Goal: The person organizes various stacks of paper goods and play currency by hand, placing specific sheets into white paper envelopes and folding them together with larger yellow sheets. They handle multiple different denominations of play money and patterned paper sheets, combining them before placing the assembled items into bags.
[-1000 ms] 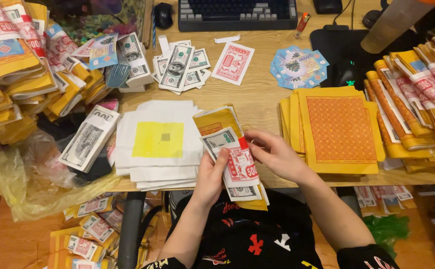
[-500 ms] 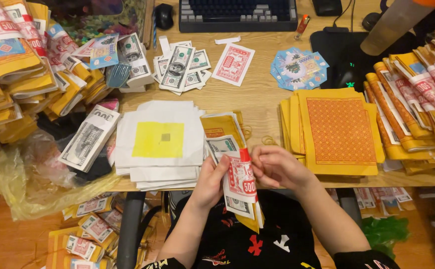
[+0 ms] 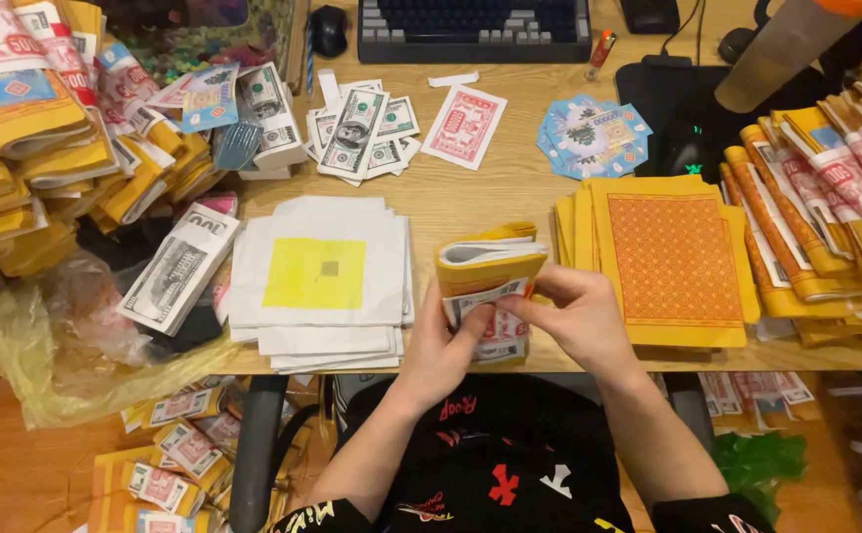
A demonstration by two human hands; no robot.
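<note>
Both hands, left hand [image 3: 448, 343] and right hand [image 3: 574, 318], now grip the yellow-wrapped bundle of paper notes [image 3: 488, 286] folded over, where a second ago it lay flatter; bundle held above the bench [image 3: 470, 192] edge, beside the white paper stack [image 3: 320, 271].

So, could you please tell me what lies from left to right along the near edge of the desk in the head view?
Banknote-style bundle → white paper stack with a yellow square → left hand → folded yellow bundle held in both hands → right hand → orange patterned yellow sheets → wrapped yellow bundles.
</note>
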